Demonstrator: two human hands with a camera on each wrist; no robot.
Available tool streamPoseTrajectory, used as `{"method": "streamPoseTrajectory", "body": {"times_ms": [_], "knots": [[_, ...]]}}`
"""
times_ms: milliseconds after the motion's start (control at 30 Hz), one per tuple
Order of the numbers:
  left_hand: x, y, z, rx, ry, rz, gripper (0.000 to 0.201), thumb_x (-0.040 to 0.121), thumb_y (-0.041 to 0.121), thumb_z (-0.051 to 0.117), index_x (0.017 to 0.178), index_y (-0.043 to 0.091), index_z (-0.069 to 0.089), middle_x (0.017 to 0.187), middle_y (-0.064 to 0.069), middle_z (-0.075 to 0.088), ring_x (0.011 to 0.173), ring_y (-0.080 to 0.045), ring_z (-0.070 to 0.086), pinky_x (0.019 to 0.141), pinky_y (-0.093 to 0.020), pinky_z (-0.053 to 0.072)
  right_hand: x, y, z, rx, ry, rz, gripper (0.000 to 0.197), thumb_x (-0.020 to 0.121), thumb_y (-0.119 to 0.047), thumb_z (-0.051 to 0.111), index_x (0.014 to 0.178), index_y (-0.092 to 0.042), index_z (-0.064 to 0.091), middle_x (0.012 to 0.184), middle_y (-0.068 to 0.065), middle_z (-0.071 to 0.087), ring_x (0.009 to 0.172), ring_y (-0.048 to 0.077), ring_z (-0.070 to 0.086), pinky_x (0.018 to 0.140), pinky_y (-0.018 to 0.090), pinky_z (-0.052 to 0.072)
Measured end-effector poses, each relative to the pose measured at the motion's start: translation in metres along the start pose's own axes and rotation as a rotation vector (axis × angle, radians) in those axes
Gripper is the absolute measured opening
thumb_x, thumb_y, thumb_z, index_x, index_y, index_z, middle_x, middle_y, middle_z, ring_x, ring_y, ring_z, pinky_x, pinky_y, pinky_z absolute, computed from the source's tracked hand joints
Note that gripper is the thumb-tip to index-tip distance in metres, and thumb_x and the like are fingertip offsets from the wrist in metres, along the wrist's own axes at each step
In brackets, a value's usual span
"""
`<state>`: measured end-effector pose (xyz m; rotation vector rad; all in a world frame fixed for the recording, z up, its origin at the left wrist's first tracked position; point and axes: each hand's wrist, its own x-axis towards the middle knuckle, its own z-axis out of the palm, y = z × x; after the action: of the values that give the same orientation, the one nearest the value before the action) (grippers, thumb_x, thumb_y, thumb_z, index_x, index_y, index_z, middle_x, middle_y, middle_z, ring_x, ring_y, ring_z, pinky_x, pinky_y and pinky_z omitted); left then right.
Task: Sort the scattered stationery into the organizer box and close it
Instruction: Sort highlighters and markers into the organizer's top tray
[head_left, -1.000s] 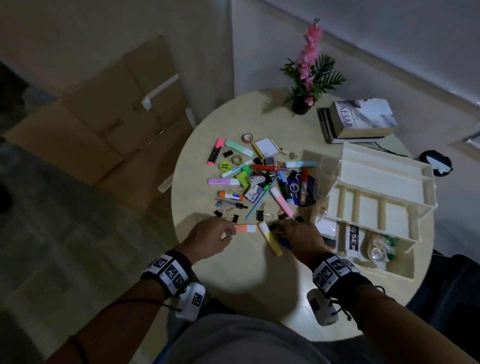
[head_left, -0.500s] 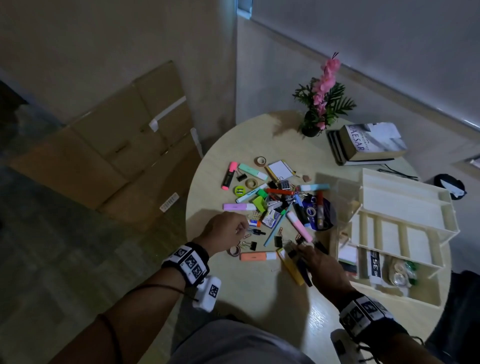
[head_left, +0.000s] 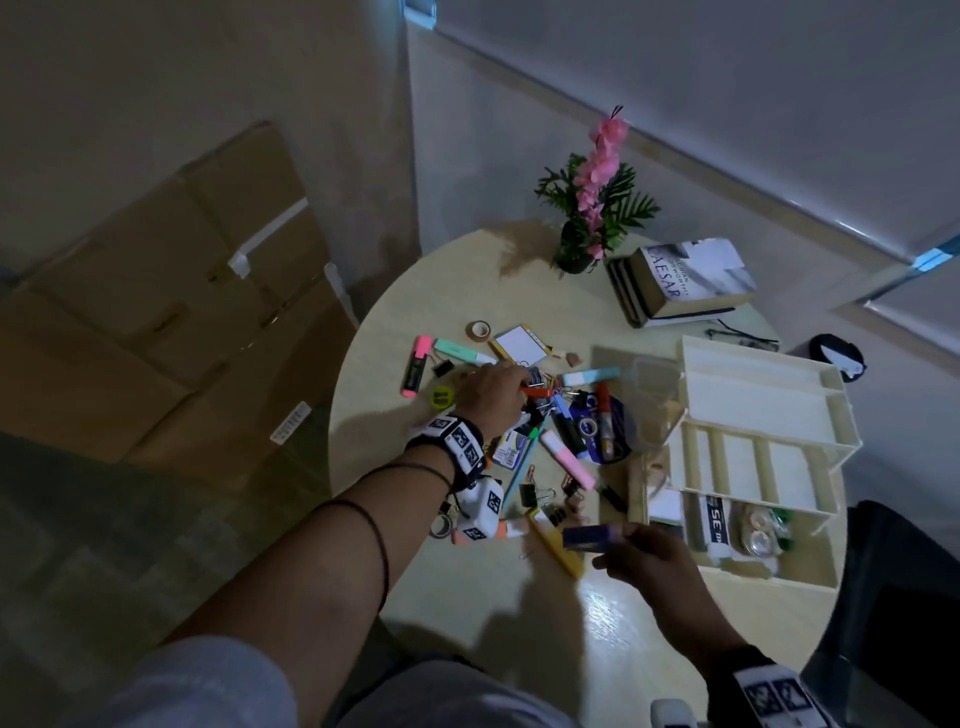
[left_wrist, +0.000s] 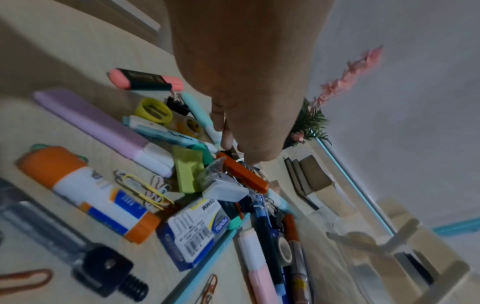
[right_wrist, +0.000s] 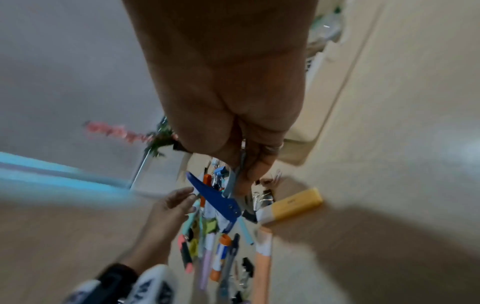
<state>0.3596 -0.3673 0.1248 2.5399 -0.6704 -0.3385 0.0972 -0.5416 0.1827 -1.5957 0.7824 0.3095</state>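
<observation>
A round pale table (head_left: 467, 270) carries scattered stationery (head_left: 566, 431), organizer box (head_left: 769, 431), books (head_left: 680, 286), potted flowers (head_left: 592, 208).

The room is dim and the pictures are grainy, colours muted. A pale glossy glare patch lies on the table (head_left: 613, 608) just beside the right hand (head_left: 652, 558), and soft arm shadows fall on the tabletop below both wrists. The blue item (head_left: 589, 537) pinched in that hand is smeared by motion in the head view. The right wrist view is the worst: blur streaks its edges, and only the part near the fingers is passably sharp. The left wrist view is clearer around the left hand (left_wrist: 249, 86), though its rim is bent and soft; the light source probably sits overhead.
</observation>
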Motion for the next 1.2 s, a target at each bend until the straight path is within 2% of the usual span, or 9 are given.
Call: {"method": "streamPoseTrajectory", "body": {"times_ms": [133,233,367,467,667,800,933,1067,1200], "knots": [[0.013,0.008,0.005,0.130,-0.057,0.045,0.023,0.100,0.023,0.062,0.121,0.020,0.070,0.115,-0.009,0.064,0.104,-0.031,0.065,0.079,-0.041,0.055,-0.011,-0.006,0.002,0.297,-0.008,0.114,0.021,0.100,0.007,0.053,0.112,0.007,0.071,0.100,0.030,0.073,0.089,0.032,0.068,0.084,0.038,0.050],[0.021,0.010,0.007,0.195,-0.134,0.028,0.022,0.098,0.020,0.063,0.119,0.020,0.067,0.117,-0.011,0.059,0.108,-0.037,0.062,0.084,-0.046,0.053,-0.019,-0.012,0.003,0.484,-0.067,0.171,0.027,0.100,0.008,0.050,0.120,0.008,0.067,0.110,0.024,0.072,0.092,0.029,0.065,0.085,0.035,0.049],[0.025,0.016,0.010,0.280,-0.161,0.073,0.027,0.096,0.019,0.066,0.122,0.022,0.064,0.119,-0.010,0.056,0.110,-0.039,0.059,0.090,-0.049,0.049,-0.031,-0.021,0.006,0.651,-0.093,0.194,0.029,0.099,0.016,0.042,0.103,0.004,0.068,0.091,0.014,0.065,0.083,0.027,0.065,0.074,0.031,0.055],[0.028,0.019,0.012,0.315,-0.141,0.157,0.022,0.094,0.015,0.067,0.116,0.020,0.068,0.115,-0.009,0.058,0.107,-0.036,0.060,0.088,-0.046,0.049,-0.037,-0.022,0.005,0.734,-0.111,0.206,0.022,0.098,0.017,0.045,0.093,-0.001,0.059,0.097,0.015,0.049,0.078,0.027,0.062,0.068,0.030,0.054],[0.031,0.023,0.013,0.410,-0.116,0.256,0.019,0.089,0.011,0.066,0.104,0.018,0.074,0.106,-0.008,0.067,0.102,-0.034,0.062,0.083,-0.044,0.053,-0.048,-0.029,-0.003,0.624,-0.263,0.166,0.050,0.084,0.002,0.059,0.133,0.004,0.050,0.109,0.020,0.043,0.074,0.020,0.053,0.063,0.027,0.039],[0.030,0.021,0.006,0.370,-0.026,0.213,0.013,0.090,0.014,0.069,0.102,0.017,0.071,0.102,-0.007,0.064,0.096,-0.034,0.063,0.079,-0.045,0.052,-0.055,-0.031,-0.014,0.548,-0.337,0.127,0.051,0.086,-0.001,0.056,0.136,0.006,0.050,0.105,0.019,0.052,0.072,0.017,0.050,0.066,0.030,0.034],[0.023,0.022,-0.006,0.204,0.080,0.171,0.020,0.094,0.018,0.071,0.113,0.018,0.065,0.110,-0.005,0.064,0.092,-0.033,0.067,0.074,-0.045,0.055,-0.060,-0.035,-0.028,0.394,-0.477,0.078,0.037,0.089,-0.006,0.061,0.124,0.003,0.054,0.106,0.020,0.040,0.074,0.019,0.041,0.067,0.042,0.011],[0.005,0.036,-0.020,0.013,0.169,0.098,0.013,0.104,0.015,0.056,0.117,0.018,0.054,0.105,-0.012,0.071,0.091,-0.038,0.068,0.071,-0.047,0.056,-0.061,-0.038,-0.048,0.409,-0.534,0.014,0.053,0.079,-0.001,0.071,0.127,0.007,0.051,0.110,0.016,0.042,0.076,0.017,0.043,0.066,0.035,0.016],[-0.018,0.041,-0.028,-0.031,0.176,0.080,0.014,0.105,0.014,0.055,0.117,0.019,0.049,0.097,-0.011,0.072,0.086,-0.032,0.068,0.065,-0.045,0.057,-0.057,-0.044,-0.064,0.438,-0.518,-0.040,0.063,0.073,-0.024,0.072,0.128,0.000,0.051,0.104,0.012,0.049,0.079,0.017,0.042,0.071,0.034,0.029]]}}
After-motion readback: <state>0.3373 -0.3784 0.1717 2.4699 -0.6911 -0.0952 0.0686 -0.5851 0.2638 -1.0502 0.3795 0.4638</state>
